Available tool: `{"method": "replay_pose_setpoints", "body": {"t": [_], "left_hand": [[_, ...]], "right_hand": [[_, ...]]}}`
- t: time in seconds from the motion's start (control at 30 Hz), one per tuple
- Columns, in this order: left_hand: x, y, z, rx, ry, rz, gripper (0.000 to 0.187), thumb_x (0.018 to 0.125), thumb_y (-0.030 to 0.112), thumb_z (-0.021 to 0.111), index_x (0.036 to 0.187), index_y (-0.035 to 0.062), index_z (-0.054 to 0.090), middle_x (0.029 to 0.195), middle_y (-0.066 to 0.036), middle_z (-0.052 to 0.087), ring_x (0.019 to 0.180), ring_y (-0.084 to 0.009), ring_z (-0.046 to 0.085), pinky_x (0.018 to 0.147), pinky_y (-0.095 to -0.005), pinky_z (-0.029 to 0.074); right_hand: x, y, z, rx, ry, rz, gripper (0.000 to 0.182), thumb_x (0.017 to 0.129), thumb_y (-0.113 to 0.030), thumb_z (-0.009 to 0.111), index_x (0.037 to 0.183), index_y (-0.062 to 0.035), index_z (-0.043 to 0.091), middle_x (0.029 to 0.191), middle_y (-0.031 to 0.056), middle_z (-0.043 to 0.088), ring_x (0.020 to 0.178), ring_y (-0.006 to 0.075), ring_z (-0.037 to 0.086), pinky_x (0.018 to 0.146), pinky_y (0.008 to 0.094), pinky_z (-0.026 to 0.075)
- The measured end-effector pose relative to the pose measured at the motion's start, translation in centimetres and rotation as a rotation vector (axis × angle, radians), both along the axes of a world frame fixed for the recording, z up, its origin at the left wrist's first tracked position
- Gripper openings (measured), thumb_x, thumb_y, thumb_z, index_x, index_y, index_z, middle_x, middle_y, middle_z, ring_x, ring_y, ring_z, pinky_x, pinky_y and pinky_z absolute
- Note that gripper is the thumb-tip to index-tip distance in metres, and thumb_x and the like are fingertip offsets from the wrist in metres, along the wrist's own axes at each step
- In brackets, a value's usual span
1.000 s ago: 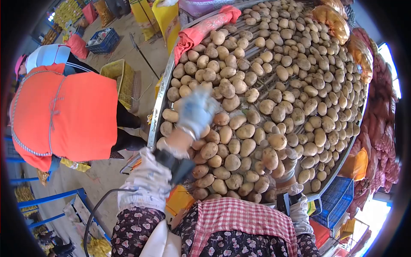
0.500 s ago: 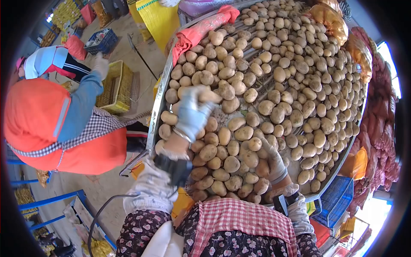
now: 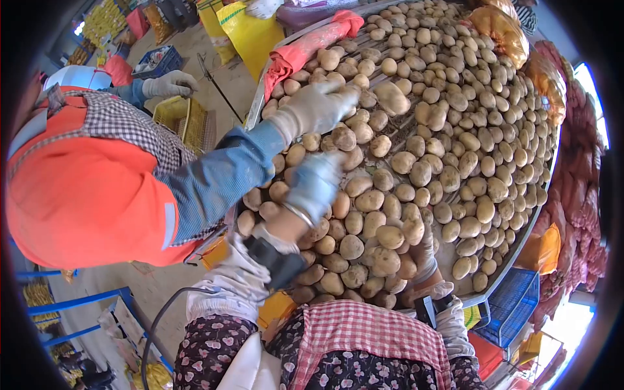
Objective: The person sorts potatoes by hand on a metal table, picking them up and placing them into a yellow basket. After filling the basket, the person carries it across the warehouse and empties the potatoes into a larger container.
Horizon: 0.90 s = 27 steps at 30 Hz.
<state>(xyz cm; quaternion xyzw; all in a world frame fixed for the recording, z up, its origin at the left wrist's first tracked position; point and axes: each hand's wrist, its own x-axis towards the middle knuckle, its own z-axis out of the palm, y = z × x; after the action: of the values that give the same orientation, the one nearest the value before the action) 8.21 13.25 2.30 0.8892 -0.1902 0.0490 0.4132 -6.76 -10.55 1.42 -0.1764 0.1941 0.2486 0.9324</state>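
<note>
My left hand [image 3: 316, 185], in a pale glove, is over the potatoes [image 3: 352, 247] at the left of the metal table. Motion smears its fingers, so its grip does not show. At the near edge, my gloved right hand [image 3: 426, 253] curls round a potato [image 3: 413, 229], with other potatoes against it. Just beyond my left hand, a co-worker's gloved hand [image 3: 318, 107] reaches across the heap from the left. A blurred potato [image 3: 392, 99] lies just past that hand's fingertips.
The metal table rim [image 3: 255, 110] carries a red cloth [image 3: 305, 52] at the far left. Filled orange net bags [image 3: 499, 36] line the far right edge. A blue crate [image 3: 510, 305] stands at the right. The co-worker's blue sleeve [image 3: 221, 182] crosses close to my left arm.
The co-worker has turned and stretched an arm over the table. My left hand moved slightly right and nearer; the potato it held no longer shows there. Potatoes beside my right hand have shifted upward.
</note>
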Motion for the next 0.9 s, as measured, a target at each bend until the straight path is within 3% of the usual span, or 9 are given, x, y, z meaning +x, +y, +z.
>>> {"method": "replay_pose_setpoints", "body": {"t": [0.03, 0.07, 0.13, 0.2, 0.23, 0.67, 0.77, 0.83, 0.9], "left_hand": [[2.1, 2.0, 1.0, 0.474, 0.165, 0.183, 0.026, 0.09, 0.013, 0.052, 0.111, 0.0061, 0.065, 0.102, -0.017, 0.066, 0.092, -0.0312, 0.064, 0.082, -0.0364, 0.051], [3.3, 3.9, -2.3, 0.188, -0.003, 0.332, 0.024, 0.094, 0.015, 0.048, 0.113, 0.008, 0.062, 0.11, -0.018, 0.062, 0.102, -0.0288, 0.059, 0.09, -0.0343, 0.048], [10.5, 4.5, -2.5, -0.904, 0.231, -0.466, 0.024, 0.088, 0.024, 0.056, 0.102, 0.0087, 0.068, 0.116, -0.014, 0.061, 0.113, -0.024, 0.055, 0.093, -0.0378, 0.043], [17.2, 5.2, -3.5, 0.865, -0.559, -0.809, 0.028, 0.093, 0.028, 0.052, 0.106, 0.0095, 0.069, 0.12, -0.013, 0.061, 0.119, -0.0251, 0.051, 0.098, -0.0369, 0.041], [19.0, 3.9, -3.4, 0.99, -0.536, -0.814, 0.028, 0.093, 0.027, 0.052, 0.106, 0.0096, 0.068, 0.12, -0.013, 0.061, 0.119, -0.0255, 0.051, 0.098, -0.0371, 0.041], [16.6, 7.2, -12.3, 0.186, -0.114, -0.111, 0.026, 0.095, 0.02, 0.05, 0.115, 0.0103, 0.061, 0.119, -0.013, 0.058, 0.109, -0.0306, 0.055, 0.095, -0.0394, 0.044], [6.7, 4.5, -0.4, 0.664, 0.436, 0.347, 0.029, 0.084, 0.027, 0.062, 0.107, 0.009, 0.062, 0.111, -0.017, 0.059, 0.104, -0.0329, 0.056, 0.089, -0.0418, 0.047], [1.0, 3.9, 0.2, 0.436, -0.394, 0.323, 0.04, 0.071, 0.027, 0.071, 0.102, 0.005, 0.06, 0.118, -0.022, 0.054, 0.102, -0.0385, 0.057, 0.083, -0.0449, 0.051], [-3.5, 1.5, 1.2, 0.033, -0.398, -0.012, 0.048, 0.067, 0.022, 0.072, 0.109, 0.0042, 0.057, 0.12, -0.019, 0.052, 0.108, -0.0366, 0.054, 0.093, -0.0461, 0.046]], "right_hand": [[0.1, -0.6, -0.6, -0.04, 0.003, 0.0, 0.079, 0.084, -0.059, 0.059, 0.139, -0.0057, 0.039, 0.137, 0.0108, 0.048, 0.122, 0.0265, 0.049, 0.102, 0.0447, 0.041], [0.1, -0.6, -0.8, -0.036, 0.005, -0.008, 0.079, 0.084, -0.059, 0.059, 0.139, -0.0057, 0.039, 0.137, 0.0108, 0.048, 0.122, 0.0265, 0.049, 0.102, 0.0447, 0.041], [0.0, -0.5, -1.2, -0.01, -0.079, -0.099, 0.074, 0.086, -0.058, 0.057, 0.139, -0.0094, 0.04, 0.135, 0.01, 0.05, 0.121, 0.0262, 0.049, 0.102, 0.0447, 0.042], [0.0, -0.3, -1.7, -0.044, -0.084, -0.109, 0.072, 0.087, -0.058, 0.056, 0.14, -0.0123, 0.04, 0.135, 0.0105, 0.05, 0.121, 0.0273, 0.049, 0.102, 0.0449, 0.042], [0.0, -0.1, -1.6, -0.04, -0.061, -0.112, 0.072, 0.087, -0.058, 0.055, 0.14, -0.012, 0.039, 0.136, 0.0109, 0.049, 0.122, 0.0282, 0.049, 0.103, 0.0454, 0.041], [0.0, -0.9, -0.7, 0.071, -0.13, -0.192, 0.072, 0.091, -0.059, 0.047, 0.142, -0.009, 0.037, 0.14, 0.0145, 0.045, 0.126, 0.0295, 0.046, 0.106, 0.0443, 0.039], [-0.7, -1.7, -0.7, -0.033, -0.074, -0.293, 0.07, 0.092, -0.058, 0.047, 0.142, -0.0091, 0.038, 0.138, 0.0135, 0.046, 0.125, 0.0271, 0.047, 0.105, 0.0428, 0.04], [-1.6, -2.2, -0.5, -0.053, -0.085, -0.255, 0.069, 0.092, -0.059, 0.046, 0.14, -0.0103, 0.039, 0.136, 0.0115, 0.048, 0.123, 0.0252, 0.049, 0.103, 0.0412, 0.042], [-2.0, -1.4, 0.7, -0.069, -0.092, -0.268, 0.068, 0.092, -0.059, 0.045, 0.14, -0.0109, 0.04, 0.135, 0.0107, 0.049, 0.121, 0.0247, 0.05, 0.101, 0.0406, 0.044]]}}
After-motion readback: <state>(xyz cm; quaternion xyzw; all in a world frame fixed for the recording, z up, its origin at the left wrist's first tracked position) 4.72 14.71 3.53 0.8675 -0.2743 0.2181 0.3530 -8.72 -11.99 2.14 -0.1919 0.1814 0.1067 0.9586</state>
